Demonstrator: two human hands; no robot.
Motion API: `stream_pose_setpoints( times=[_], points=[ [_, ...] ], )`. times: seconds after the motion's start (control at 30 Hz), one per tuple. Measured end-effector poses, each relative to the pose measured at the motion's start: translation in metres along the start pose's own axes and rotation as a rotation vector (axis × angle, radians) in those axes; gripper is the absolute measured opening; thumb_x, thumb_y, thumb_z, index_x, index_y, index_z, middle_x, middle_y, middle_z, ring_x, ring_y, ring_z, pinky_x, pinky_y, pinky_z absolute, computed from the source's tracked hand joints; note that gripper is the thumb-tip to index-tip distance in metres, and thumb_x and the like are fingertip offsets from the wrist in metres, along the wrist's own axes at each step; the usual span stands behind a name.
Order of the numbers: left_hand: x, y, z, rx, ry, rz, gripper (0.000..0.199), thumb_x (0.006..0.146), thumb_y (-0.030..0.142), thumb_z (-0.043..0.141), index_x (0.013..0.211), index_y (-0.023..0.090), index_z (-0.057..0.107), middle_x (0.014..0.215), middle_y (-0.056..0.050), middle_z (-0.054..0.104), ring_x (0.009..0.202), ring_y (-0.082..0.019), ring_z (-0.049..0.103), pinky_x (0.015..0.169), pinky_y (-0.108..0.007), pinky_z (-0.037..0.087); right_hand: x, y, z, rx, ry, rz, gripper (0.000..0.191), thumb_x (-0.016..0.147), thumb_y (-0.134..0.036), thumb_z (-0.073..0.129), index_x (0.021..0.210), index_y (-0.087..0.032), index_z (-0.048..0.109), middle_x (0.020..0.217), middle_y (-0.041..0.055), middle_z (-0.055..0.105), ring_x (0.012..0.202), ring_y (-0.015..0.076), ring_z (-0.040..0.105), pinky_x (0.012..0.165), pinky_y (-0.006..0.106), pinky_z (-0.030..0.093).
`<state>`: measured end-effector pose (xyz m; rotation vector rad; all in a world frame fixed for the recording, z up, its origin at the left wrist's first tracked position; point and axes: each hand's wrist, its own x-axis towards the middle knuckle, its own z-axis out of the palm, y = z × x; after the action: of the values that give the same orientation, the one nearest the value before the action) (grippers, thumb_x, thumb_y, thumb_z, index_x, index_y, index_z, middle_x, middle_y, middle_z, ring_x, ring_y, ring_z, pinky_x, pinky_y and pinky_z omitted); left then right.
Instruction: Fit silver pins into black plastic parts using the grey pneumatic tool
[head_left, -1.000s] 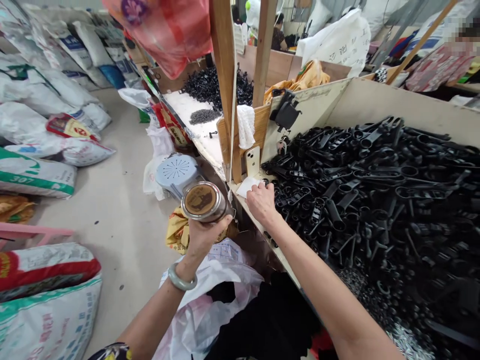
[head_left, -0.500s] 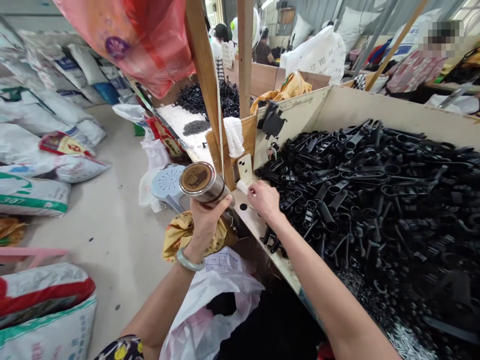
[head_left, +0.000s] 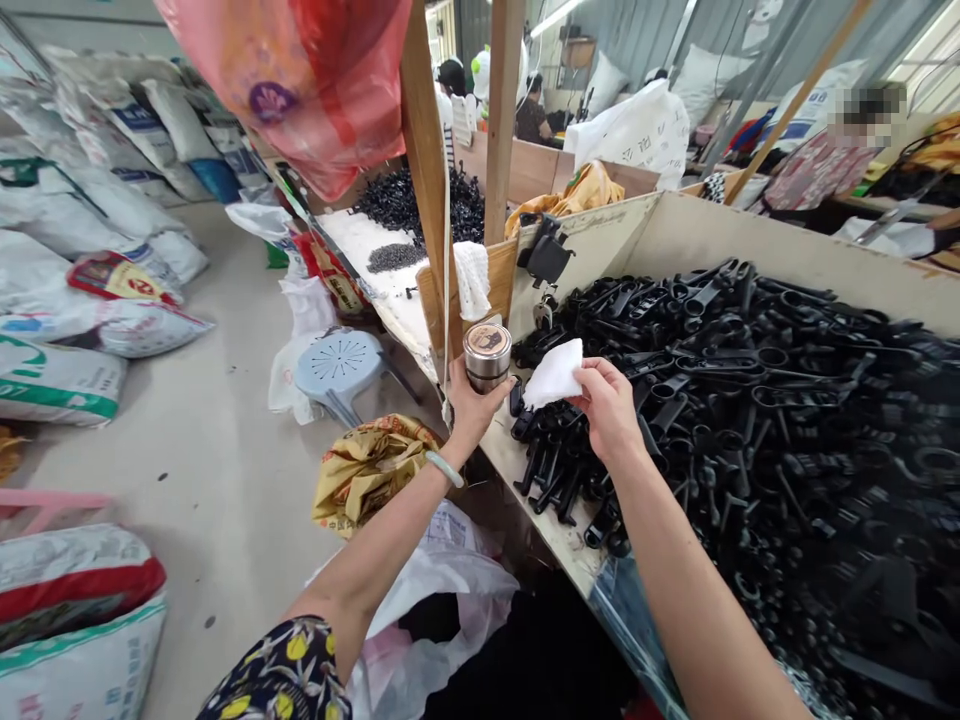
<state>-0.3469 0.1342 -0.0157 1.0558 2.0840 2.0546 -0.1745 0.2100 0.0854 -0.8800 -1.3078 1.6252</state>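
Observation:
My left hand [head_left: 472, 408] is wrapped round a steel cup with a brown patterned lid [head_left: 487, 345], upright at the near left corner of the bench ledge [head_left: 504, 440]. A pale bracelet is on that wrist. My right hand [head_left: 609, 405] pinches the edge of a white tissue or cloth [head_left: 555, 374], which hangs to the left of the fingers, over the pile's edge. Many black plastic parts [head_left: 697, 380] are heaped to the right. A black phone holder [head_left: 546, 250] is fixed to the board behind the cup.
Wooden posts [head_left: 429, 170] rise behind the cup, with a red plastic bag [head_left: 300, 90] hanging at upper left. A blue stool [head_left: 339, 365] and a yellow sack [head_left: 367, 470] stand left of the bench. A person [head_left: 821, 165] is at the back right.
The cup has moved right to the ledge corner and now stands more upright. My right hand has moved right, lifting the white tissue or cloth, which is spread out more. The view has shifted slightly.

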Motion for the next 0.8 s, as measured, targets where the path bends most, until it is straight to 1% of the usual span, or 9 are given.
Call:
stream_pose_setpoints(
  times=[0.07, 0.13, 0.27, 0.4, 0.5, 0.67, 0.8],
  points=[
    [0.001, -0.005, 0.006, 0.018, 0.045, 0.0, 0.068, 0.071, 0.047, 0.091, 0.121, 0.02, 0.054, 0.118, -0.009, 0.061, 0.117, -0.028, 0.061, 0.107, -0.043, 0.049, -0.002, -0.002, -0.001, 0.037, 0.009, 0.039, 0.029, 0.062, -0.038, 0.076, 0.08, -0.02, 0.064, 0.07, -0.0053, 0.06, 0.066, 0.0122, 0.055, 0.064, 0.025, 0.051],
    [0.002, -0.008, 0.01, 0.044, 0.063, 0.014, 0.067, 0.071, 0.047, 0.091, 0.12, 0.021, 0.055, 0.117, -0.009, 0.06, 0.118, -0.029, 0.06, 0.107, -0.045, 0.048, -0.002, -0.004, -0.001, 0.075, 0.015, 0.065, 0.03, 0.06, -0.037, 0.077, 0.081, -0.02, 0.063, 0.071, -0.0056, 0.06, 0.067, 0.0123, 0.056, 0.062, 0.025, 0.052],
    [0.007, -0.009, 0.016, 0.093, 0.086, 0.049, 0.067, 0.073, 0.047, 0.091, 0.123, 0.021, 0.055, 0.122, -0.011, 0.059, 0.124, -0.032, 0.057, 0.111, -0.048, 0.044, 0.0, -0.004, -0.001, 0.122, 0.001, 0.078, 0.031, 0.06, -0.035, 0.08, 0.082, -0.02, 0.064, 0.074, -0.0053, 0.062, 0.069, 0.0118, 0.058, 0.061, 0.024, 0.054],
    [0.009, -0.009, 0.022, 0.117, 0.107, 0.041, 0.068, 0.074, 0.048, 0.09, 0.126, 0.021, 0.055, 0.122, -0.011, 0.059, 0.126, -0.032, 0.056, 0.111, -0.048, 0.044, -0.001, 0.001, -0.002, 0.133, -0.017, 0.083, 0.03, 0.061, -0.036, 0.081, 0.081, -0.02, 0.066, 0.072, -0.0049, 0.063, 0.068, 0.0115, 0.059, 0.06, 0.022, 0.055],
    [0.007, -0.01, 0.026, 0.128, 0.118, 0.042, 0.071, 0.076, 0.049, 0.09, 0.131, 0.022, 0.054, 0.126, -0.012, 0.059, 0.129, -0.033, 0.055, 0.114, -0.049, 0.042, -0.003, 0.005, -0.002, 0.186, -0.02, 0.11, 0.028, 0.061, -0.034, 0.081, 0.08, -0.021, 0.065, 0.072, -0.0051, 0.063, 0.065, 0.011, 0.058, 0.057, 0.022, 0.056],
    [0.004, -0.015, 0.025, 0.06, 0.085, 0.047, 0.083, 0.078, 0.051, 0.087, 0.143, 0.021, 0.045, 0.142, -0.017, 0.053, 0.138, -0.033, 0.051, 0.12, -0.049, 0.039, -0.007, 0.008, -0.002, 0.299, -0.033, 0.172, 0.029, 0.061, -0.033, 0.079, 0.083, -0.022, 0.064, 0.07, -0.006, 0.062, 0.062, 0.011, 0.058, 0.052, 0.021, 0.057],
    [0.002, -0.014, 0.018, 0.061, 0.042, 0.073, 0.085, 0.08, 0.05, 0.085, 0.147, 0.019, 0.043, 0.145, -0.02, 0.052, 0.14, -0.035, 0.05, 0.122, -0.051, 0.037, -0.007, 0.008, -0.004, 0.365, -0.044, 0.195, 0.027, 0.064, -0.031, 0.076, 0.086, -0.022, 0.064, 0.072, -0.0055, 0.066, 0.061, 0.0113, 0.061, 0.051, 0.021, 0.056]
  ],
)
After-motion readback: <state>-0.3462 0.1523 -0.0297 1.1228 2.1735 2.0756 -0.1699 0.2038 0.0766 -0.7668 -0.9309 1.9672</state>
